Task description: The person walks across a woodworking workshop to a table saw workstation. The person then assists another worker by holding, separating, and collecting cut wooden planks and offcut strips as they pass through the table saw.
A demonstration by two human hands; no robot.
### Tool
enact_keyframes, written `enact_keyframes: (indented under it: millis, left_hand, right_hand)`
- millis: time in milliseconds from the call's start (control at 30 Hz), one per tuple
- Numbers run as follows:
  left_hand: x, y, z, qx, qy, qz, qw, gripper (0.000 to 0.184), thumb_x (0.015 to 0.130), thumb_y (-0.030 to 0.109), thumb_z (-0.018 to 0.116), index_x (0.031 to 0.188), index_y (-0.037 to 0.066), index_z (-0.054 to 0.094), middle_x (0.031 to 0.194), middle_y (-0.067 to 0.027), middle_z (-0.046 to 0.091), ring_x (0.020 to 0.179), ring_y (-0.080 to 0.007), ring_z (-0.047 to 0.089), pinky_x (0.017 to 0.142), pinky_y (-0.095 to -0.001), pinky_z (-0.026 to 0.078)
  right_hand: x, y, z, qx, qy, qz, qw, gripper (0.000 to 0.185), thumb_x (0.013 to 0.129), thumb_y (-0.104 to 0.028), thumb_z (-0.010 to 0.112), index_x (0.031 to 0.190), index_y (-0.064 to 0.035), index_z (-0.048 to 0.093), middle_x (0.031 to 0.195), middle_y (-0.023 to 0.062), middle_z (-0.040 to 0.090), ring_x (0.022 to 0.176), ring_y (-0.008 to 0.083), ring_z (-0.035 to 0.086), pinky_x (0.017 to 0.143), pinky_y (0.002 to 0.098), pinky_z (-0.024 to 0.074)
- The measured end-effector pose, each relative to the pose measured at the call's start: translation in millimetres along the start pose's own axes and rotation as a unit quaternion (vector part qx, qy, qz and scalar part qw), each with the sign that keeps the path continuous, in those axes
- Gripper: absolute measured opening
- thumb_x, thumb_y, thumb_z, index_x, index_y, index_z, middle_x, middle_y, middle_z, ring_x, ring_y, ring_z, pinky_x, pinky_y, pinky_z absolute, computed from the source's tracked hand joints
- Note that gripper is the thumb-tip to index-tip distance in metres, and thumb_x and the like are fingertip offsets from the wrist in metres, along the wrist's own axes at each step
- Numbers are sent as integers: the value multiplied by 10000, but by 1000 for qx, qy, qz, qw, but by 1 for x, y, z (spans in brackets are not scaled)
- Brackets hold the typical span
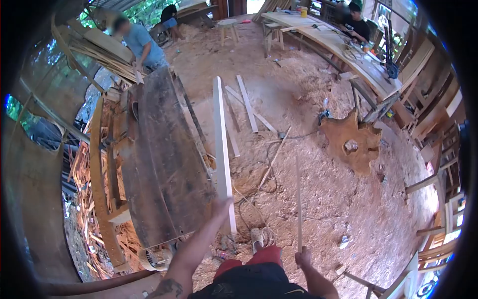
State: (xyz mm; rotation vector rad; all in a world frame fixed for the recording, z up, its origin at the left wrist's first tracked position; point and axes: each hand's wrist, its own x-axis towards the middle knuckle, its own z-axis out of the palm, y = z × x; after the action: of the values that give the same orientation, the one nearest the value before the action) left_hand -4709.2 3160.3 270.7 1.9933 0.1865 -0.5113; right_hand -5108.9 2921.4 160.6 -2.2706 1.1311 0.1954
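Observation:
My left hand [223, 205], slightly blurred, is closed on a long, pale wooden board [221, 144] near its lower end. The board points away from me, beside the right edge of a dark, worn tabletop [162, 154]. Lower right, my right hand [303, 257] grips the near end of a thin wooden strip [298, 204], which also points forward. Between the two, my foot [257, 238] shows on the dusty ground. Beyond the held board, a loose pale strip [247, 103] lies on the floor.
A cable [272, 172] winds over the floor. A star-shaped wood slab [351, 139] is at right. One person [144, 45] stands by stacked planks [99, 57]; another person [356, 25] is at a long workbench [343, 45]. A third person [170, 22] is bent over farther back.

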Motion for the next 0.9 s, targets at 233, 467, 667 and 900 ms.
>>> enact_keyframes:
  millis: [233,467,667,900]
  left_hand:
    - [94,162,21,154,68,56,984,811,795,413,709,1356,-66,372,1094,-228,622,1065,-352,593,960,-447,457]
    - [49,40,47,199,-153,281,926,474,834,412,658,1157,70,598,1200,-214,569,1177,-343,519,986,-426,412]
    - [-105,-69,-20,228,-299,45,926,465,879,440,612,1189,93,605,991,-166,678,939,-307,662,834,-405,507]
    - [-188,-201,-111,238,-181,-125,946,454,843,453,619,1106,85,667,1038,-148,690,967,-283,667,869,-366,512]
  right_hand:
    - [-23,19,7,-2,-7,11,1000,392,729,-182,564,1078,-4,553,841,294,629,760,461,627,697,539,500]
    - [-13,-1,23,5,16,-45,999,364,717,-166,570,1040,-2,535,788,285,613,705,469,603,636,563,487]
    - [96,-45,20,30,41,-132,990,324,725,-131,583,1016,-8,514,817,285,585,733,476,593,627,573,481]
    - [346,-196,-63,-115,74,-128,982,825,813,-341,630,1464,-37,226,1357,267,431,1213,453,445,1032,509,355]
